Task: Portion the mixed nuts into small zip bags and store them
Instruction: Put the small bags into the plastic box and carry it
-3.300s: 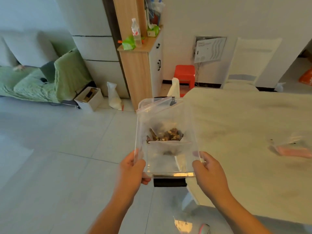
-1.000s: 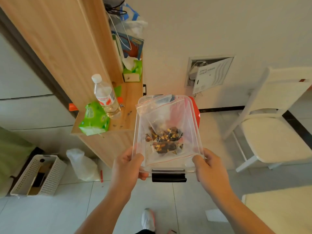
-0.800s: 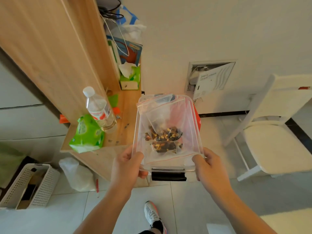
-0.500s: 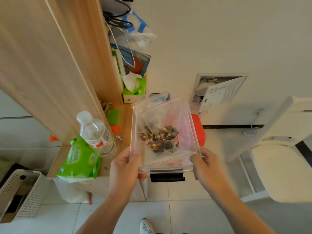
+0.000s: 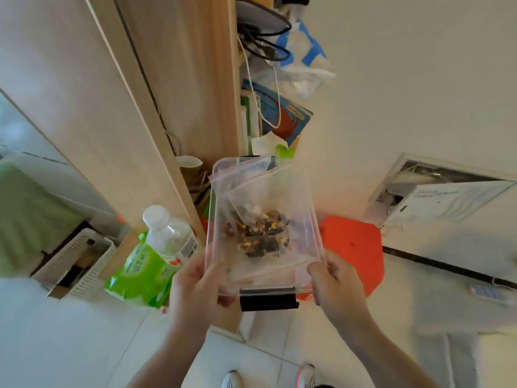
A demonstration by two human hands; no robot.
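Observation:
I carry a clear plastic storage box [image 5: 314, 219] with a black latch [image 5: 268, 301] at its near end. Inside lie small zip bags with red seals [image 5: 268, 189], each holding dark mixed nuts [image 5: 258, 233]. My left hand [image 5: 195, 284] grips the box's near left corner, thumb on the rim. My right hand [image 5: 337, 281] grips the near right corner the same way. The box hangs level in the air in front of a wooden cabinet shelf [image 5: 127, 242].
On the shelf stand a water bottle [image 5: 167, 233], a green tissue pack [image 5: 140, 270], a paper cup [image 5: 190, 163] and, further back, books and cables [image 5: 279, 116]. A red stool [image 5: 352, 247] is below right; a white basket [image 5: 75, 261] sits on the floor left.
I have walked from the table to the wooden cabinet with the box held in both hands. The shelf and bottle have come much closer; my grip is the same.

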